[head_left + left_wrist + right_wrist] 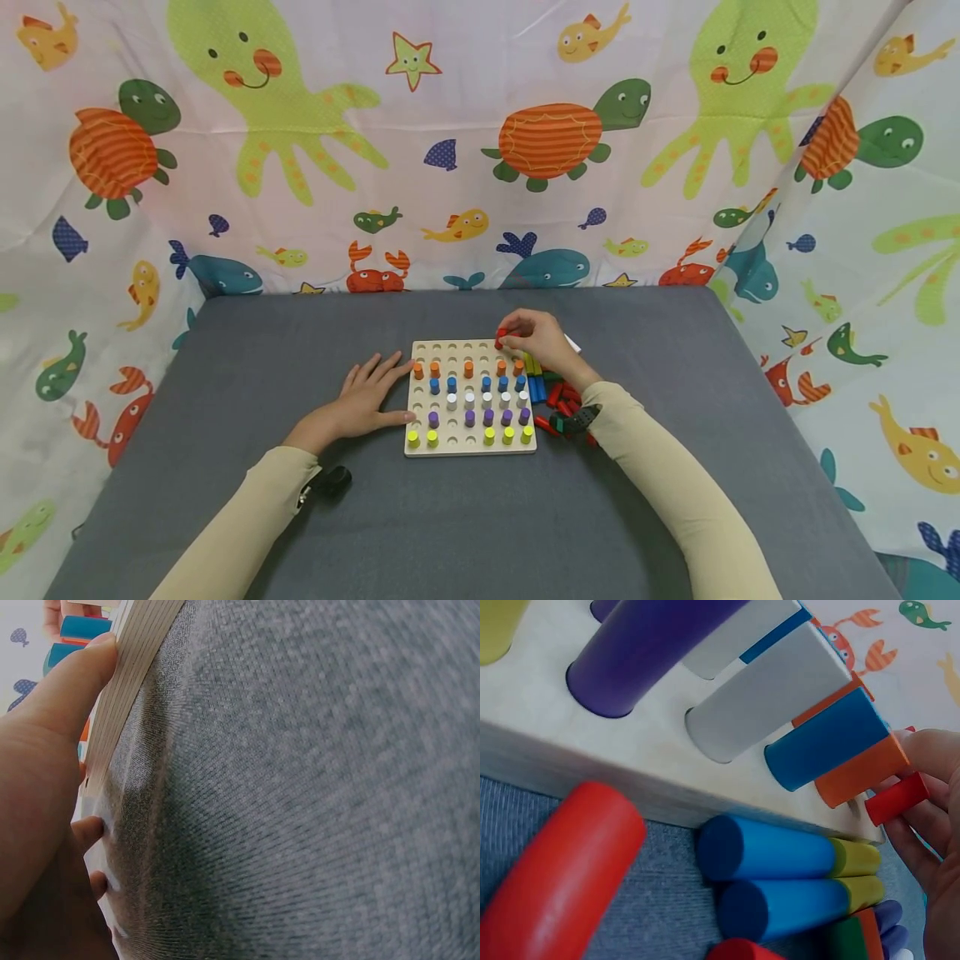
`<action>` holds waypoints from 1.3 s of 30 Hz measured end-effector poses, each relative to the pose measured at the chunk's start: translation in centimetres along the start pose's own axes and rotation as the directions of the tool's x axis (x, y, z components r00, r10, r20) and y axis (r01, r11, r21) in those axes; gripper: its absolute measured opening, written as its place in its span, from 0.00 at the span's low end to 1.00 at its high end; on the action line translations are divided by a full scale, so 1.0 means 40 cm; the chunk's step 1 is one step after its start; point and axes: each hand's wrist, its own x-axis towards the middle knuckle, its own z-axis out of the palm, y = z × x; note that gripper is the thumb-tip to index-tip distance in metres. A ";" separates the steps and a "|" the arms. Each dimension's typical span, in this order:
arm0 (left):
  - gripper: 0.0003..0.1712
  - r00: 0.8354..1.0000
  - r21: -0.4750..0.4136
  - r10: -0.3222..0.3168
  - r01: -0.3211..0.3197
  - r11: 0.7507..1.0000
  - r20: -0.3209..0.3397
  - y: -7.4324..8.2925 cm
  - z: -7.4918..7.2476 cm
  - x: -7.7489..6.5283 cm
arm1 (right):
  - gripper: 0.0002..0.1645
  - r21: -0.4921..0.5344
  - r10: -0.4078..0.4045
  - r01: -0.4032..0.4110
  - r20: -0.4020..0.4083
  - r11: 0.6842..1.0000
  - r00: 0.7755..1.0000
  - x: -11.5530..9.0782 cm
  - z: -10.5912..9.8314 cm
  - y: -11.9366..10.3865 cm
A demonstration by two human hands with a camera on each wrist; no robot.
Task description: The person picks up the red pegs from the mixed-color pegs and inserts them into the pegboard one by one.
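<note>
A pale wooden pegboard (472,446) lies on the grey table, with rows of orange, blue, white, purple and yellow pegs standing in its holes. My right hand (536,337) is over the board's far right part and pinches a red peg (499,337). In the right wrist view that red peg (897,799) is beside an orange peg (862,771); a second bit of red shows among the fingers. With fingers spread, my left hand (365,402) rests at the board's left edge. Its thumb (101,656) touches the board's side (135,664) in the left wrist view.
Loose red pegs (562,398), blue pegs (537,389) and yellow pegs (531,364) lie along the board's right side, partly under my right forearm. Beyond that wrist a white piece (573,343) peeks out. A sea-animal curtain (450,192) hangs behind the table.
</note>
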 end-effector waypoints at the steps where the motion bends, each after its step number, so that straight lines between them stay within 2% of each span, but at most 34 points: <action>1: 0.53 1.000 0.001 0.000 0.000 1.000 -0.001 0.000 0.000 0.000 | 0.09 0.001 0.000 0.000 0.001 1.000 1.000 0.000 0.001 0.001; 20: 0.54 1.000 -0.011 -0.003 0.003 1.000 0.001 -0.003 0.000 -0.002 | 0.10 0.005 -0.007 0.007 0.021 1.000 1.000 0.002 0.010 0.011; 29: 0.56 1.000 -0.030 0.006 -0.006 1.000 -0.004 -0.029 0.025 0.012 | 0.11 -0.003 0.001 0.000 0.017 1.000 1.000 0.002 0.008 0.014; 39: 0.55 1.000 -0.046 -0.003 0.003 0.999 0.004 -0.028 0.022 0.009 | 0.14 0.012 -0.002 0.002 0.027 1.000 1.000 0.003 0.009 0.017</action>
